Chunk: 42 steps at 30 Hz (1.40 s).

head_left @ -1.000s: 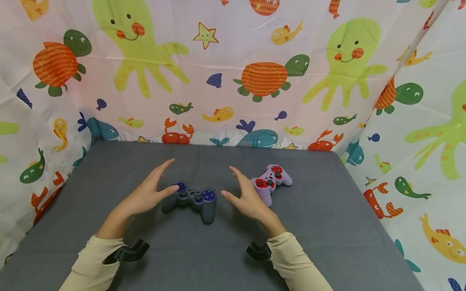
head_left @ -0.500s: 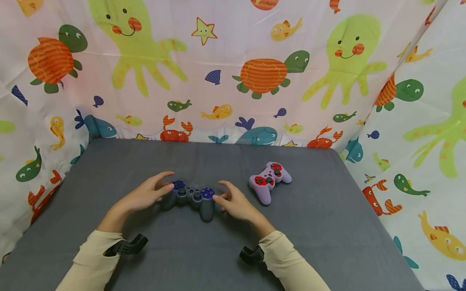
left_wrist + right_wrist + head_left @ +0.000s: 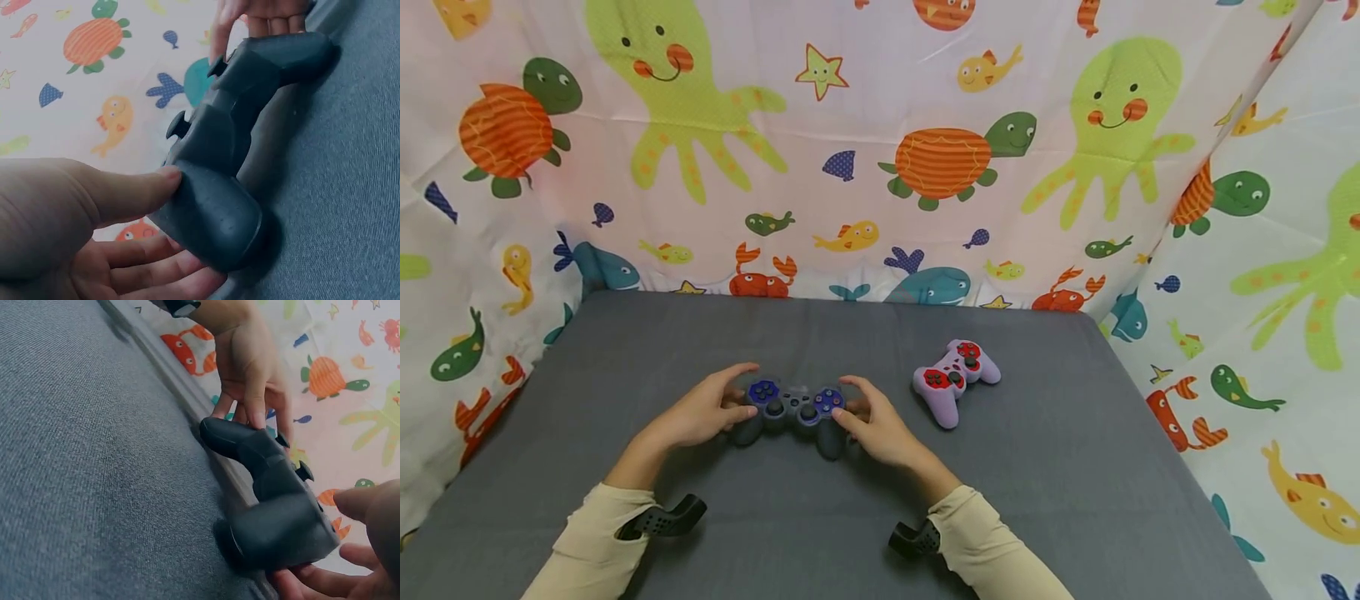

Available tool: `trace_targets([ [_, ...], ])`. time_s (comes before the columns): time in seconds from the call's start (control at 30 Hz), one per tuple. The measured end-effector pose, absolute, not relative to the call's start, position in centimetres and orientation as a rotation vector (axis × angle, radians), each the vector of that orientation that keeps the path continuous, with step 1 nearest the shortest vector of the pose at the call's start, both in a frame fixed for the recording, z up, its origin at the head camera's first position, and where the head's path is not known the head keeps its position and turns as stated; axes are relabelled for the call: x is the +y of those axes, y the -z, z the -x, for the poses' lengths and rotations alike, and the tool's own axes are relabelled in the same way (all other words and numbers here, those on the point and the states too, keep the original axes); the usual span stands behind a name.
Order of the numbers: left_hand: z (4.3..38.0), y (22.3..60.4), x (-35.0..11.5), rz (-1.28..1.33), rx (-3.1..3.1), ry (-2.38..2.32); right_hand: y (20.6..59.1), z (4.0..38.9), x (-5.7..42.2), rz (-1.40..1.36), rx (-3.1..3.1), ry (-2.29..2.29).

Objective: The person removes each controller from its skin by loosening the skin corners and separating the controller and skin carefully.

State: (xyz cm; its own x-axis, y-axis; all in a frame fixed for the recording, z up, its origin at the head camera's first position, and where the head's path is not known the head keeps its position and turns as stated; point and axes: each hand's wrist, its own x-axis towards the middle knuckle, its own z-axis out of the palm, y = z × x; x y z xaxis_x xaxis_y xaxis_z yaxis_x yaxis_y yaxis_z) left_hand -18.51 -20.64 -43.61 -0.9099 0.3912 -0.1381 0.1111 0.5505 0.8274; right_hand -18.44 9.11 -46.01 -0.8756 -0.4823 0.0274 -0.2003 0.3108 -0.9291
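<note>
Inside table edges (image 3: 850, 307), left grip (image 3: 706, 410), right grip (image 3: 882, 427) on dark controller (image 3: 792, 407)

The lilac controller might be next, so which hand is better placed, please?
Probably the right hand: it is nearer the lilac controller, while the left hand is at the left end of the dark controller.

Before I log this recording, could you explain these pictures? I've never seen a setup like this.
There is no robot here, only a person's bare hands. The wide picture comes from a head-worn camera looking forward and down; the two close ones come from cameras on the left and right wrists. The left hand and right hand grip opposite ends of a dark controller. Whether it is fully off the gray surface I cannot tell. A lavender controller with red button areas lies to the right, untouched. Behind hangs a sea-animal curtain.
</note>
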Motion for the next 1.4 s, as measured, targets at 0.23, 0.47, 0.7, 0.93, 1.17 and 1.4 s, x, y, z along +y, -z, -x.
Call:
trace_targets([
  [0.23, 18.6, 43.7, -20.1, -0.441, 2.414, -1.367, 46.0, 18.8, 9.3, 0.553, 2.368, 1.73],
  [0.47, 18.5, 43.8, -19.6, -0.495, 2.533, -1.282, 45.6, 19.2, 10.0, 0.625, 2.379, 1.757],
  [0.7, 18.4, 43.9, -19.3, -0.5, 2.53, -1.287, 45.5, 19.6, 10.4, 0.667, 2.389, 1.731],
  [0.93, 18.4, 44.0, -19.8, -0.601, 2.498, -1.29, 45.4, 19.7, 10.7, 0.76, 2.338, 1.673],
  [1.17, 18.5, 43.8, -20.3, -0.623, 2.425, -1.345, 45.3, 19.7, 10.6, 0.805, 2.294, 1.659],
  [1.4, 18.5, 43.7, -20.3, -0.615, 2.411, -1.375, 45.4, 19.5, 10.6, 0.803, 2.281, 1.658],
])
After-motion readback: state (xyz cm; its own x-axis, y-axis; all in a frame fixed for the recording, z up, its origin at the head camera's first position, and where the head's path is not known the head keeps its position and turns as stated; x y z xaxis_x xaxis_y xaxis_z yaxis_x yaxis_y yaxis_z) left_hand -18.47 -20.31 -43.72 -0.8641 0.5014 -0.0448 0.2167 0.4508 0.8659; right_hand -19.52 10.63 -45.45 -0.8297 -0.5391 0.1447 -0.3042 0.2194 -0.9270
